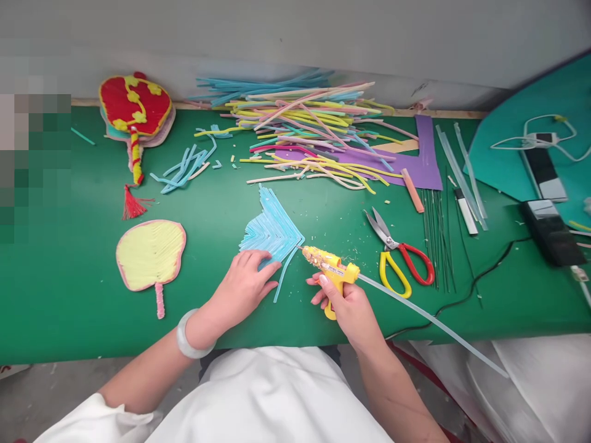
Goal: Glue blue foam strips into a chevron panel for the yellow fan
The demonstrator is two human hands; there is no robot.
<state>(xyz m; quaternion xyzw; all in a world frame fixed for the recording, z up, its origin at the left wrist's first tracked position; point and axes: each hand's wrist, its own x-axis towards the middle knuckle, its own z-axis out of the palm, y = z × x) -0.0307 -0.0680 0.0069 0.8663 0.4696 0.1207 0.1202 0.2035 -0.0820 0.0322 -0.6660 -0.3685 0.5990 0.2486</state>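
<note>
My right hand (347,306) is closed round a yellow glue gun (329,268), a long clear glue stick trailing from its back. The gun's tip meets the right edge of a light blue piece (271,229) made of pipe cleaners laid in a chevron pattern on the green table (69,289). My left hand (244,286) lies on the lower left of that blue piece, fingers flat and pressing it down. A pale bangle sits on my left wrist.
Red and yellow scissors (401,257) lie right of the gun. A heap of coloured pipe cleaners (305,126) fills the back. A yellow fan shape (150,253) and a red fan (135,107) lie left. Glue sticks (462,175), thin green wires, purple card and a black power adapter (549,231) lie right.
</note>
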